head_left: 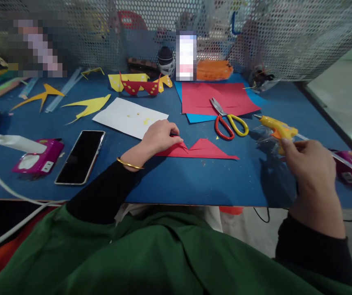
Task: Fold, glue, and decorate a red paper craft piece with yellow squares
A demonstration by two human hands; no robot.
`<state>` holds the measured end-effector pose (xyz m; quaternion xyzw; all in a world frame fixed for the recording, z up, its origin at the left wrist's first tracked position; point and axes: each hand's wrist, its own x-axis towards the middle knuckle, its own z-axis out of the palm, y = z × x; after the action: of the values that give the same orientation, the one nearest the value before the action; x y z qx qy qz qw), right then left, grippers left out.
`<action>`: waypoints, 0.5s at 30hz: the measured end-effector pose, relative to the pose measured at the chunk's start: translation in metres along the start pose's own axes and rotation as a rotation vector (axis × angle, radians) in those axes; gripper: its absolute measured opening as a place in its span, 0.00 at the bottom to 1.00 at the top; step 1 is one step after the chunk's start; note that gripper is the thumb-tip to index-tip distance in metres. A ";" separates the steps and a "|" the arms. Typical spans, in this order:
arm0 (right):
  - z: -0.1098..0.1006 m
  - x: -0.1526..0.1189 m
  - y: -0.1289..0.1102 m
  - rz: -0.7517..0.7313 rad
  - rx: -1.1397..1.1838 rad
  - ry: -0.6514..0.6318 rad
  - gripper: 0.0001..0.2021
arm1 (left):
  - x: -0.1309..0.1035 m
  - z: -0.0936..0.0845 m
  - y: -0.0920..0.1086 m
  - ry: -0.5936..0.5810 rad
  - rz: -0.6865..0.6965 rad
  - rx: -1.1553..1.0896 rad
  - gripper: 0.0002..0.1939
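Observation:
My right hand is wrapped round a yellow hot glue gun, lifted a little off the table with its nozzle pointing left and a clear glue stick out of its back. At the table's middle lies a red paper cut-out with a straight lower edge and two raised humps. My left hand rests on its left part, thumb and fingers closed at the paper; the tips are partly hidden. Just beyond are scissors with one red and one yellow handle, blades parted, partly over red paper sheets.
On the left lie a phone, a purple power socket with a white plug, and yellow paper strips. White paper is behind my left hand. Paper eyeglasses stand farther back, before a perforated metal screen.

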<state>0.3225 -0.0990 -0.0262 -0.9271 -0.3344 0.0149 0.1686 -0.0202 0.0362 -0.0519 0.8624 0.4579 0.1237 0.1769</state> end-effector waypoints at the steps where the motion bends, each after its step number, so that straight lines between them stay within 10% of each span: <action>1: 0.001 0.001 -0.002 0.016 0.042 -0.008 0.11 | 0.002 -0.002 -0.001 -0.022 0.003 -0.015 0.12; 15: 0.010 -0.017 0.008 0.060 0.781 0.114 0.08 | 0.003 -0.002 -0.012 -0.094 0.194 -0.026 0.13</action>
<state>0.3130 -0.1125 -0.0399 -0.8019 -0.2667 0.0944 0.5262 -0.0286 0.0451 -0.0552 0.9051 0.3620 0.1054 0.1965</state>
